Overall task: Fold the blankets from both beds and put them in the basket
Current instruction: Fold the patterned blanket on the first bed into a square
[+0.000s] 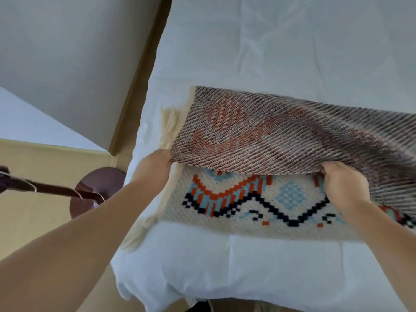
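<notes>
A woven blanket (281, 134) with cream ground and an orange, light-blue and black zigzag pattern lies on the white bed (270, 48). Its upper layer is folded over, showing the brownish reverse side, and the patterned face shows beneath it. Cream tassels hang at its left edge. My left hand (153, 170) grips the folded layer's near-left corner. Further right, my right hand (344, 185) grips the same near edge, lifting it off the lower layer. The blanket runs out of view on the right. No basket is in view.
A dark round lamp base (90, 188) with a dark rod stands on the tan floor (45, 176) left of the bed. A second white bed (63, 52) fills the upper left, with a narrow floor gap between the beds.
</notes>
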The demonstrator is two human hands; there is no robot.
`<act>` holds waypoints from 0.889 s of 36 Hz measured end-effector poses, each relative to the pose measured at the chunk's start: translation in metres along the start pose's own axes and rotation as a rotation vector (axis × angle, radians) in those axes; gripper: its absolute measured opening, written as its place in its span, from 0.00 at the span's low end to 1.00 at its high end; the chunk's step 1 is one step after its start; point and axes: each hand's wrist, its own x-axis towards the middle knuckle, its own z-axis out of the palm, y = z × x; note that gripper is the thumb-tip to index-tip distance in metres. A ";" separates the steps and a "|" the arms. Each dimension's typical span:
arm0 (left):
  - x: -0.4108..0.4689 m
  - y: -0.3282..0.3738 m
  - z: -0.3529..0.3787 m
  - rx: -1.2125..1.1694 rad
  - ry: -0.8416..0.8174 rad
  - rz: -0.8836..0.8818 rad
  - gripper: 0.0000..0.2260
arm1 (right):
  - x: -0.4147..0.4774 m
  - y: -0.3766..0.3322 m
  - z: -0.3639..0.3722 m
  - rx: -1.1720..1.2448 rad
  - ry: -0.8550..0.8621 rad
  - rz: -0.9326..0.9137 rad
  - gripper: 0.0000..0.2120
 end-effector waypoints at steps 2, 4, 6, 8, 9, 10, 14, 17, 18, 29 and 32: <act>-0.016 0.001 0.002 -0.020 0.002 -0.016 0.08 | -0.011 0.010 -0.001 0.025 -0.008 -0.022 0.21; -0.035 0.002 0.002 -0.033 0.000 -0.045 0.08 | -0.027 0.021 -0.003 0.017 -0.048 -0.056 0.25; -0.052 0.003 0.002 -0.046 -0.008 -0.070 0.09 | -0.046 0.028 -0.007 -0.017 -0.105 -0.093 0.26; -0.068 0.001 0.001 -0.059 -0.021 -0.096 0.08 | -0.064 0.034 -0.012 -0.057 -0.168 -0.140 0.27; -0.076 0.000 0.001 -0.060 -0.026 -0.108 0.08 | -0.073 0.036 -0.014 -0.078 -0.210 -0.161 0.28; -0.084 -0.001 0.002 -0.052 -0.033 -0.114 0.07 | -0.080 0.037 -0.013 -0.091 -0.242 -0.183 0.29; -0.110 -0.009 0.011 -0.008 -0.076 -0.141 0.06 | -0.102 0.041 -0.003 -0.118 -0.295 -0.243 0.28; -0.123 -0.012 0.019 0.005 -0.097 -0.147 0.06 | -0.111 0.037 0.003 -0.106 -0.280 -0.285 0.26; -0.126 -0.012 0.022 0.010 -0.101 -0.152 0.07 | -0.114 0.036 0.006 -0.130 -0.315 -0.288 0.27; -0.132 0.002 0.046 0.393 -0.102 -0.072 0.06 | -0.117 0.032 0.018 -0.291 -0.279 -0.312 0.23; -0.127 0.025 0.045 0.398 -0.130 -0.013 0.13 | -0.117 0.038 0.022 -0.294 -0.197 -0.313 0.22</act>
